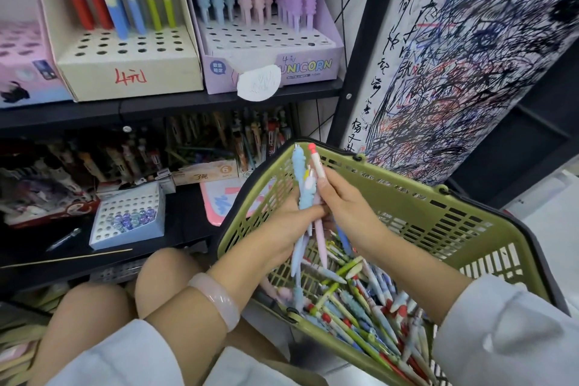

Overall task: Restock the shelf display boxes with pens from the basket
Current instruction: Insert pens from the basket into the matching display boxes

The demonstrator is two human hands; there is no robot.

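My left hand grips a small bunch of pens upright over the olive-green basket; a ridged blue pen stands tallest in it. My right hand pinches a white pen with a red cap against that bunch. Many loose pens lie in the basket's bottom. On the upper shelf the lilac unicorn display box holds blue, pink and purple ridged pens at its back, with its front holes bare. The cream display box beside it holds tall flat pens at the back.
A small blue holed box with a few pens sits on the dark lower shelf, with more pen boxes behind it. A scribbled test-paper panel covers the shelf post on the right. My knees are below the shelf edge.
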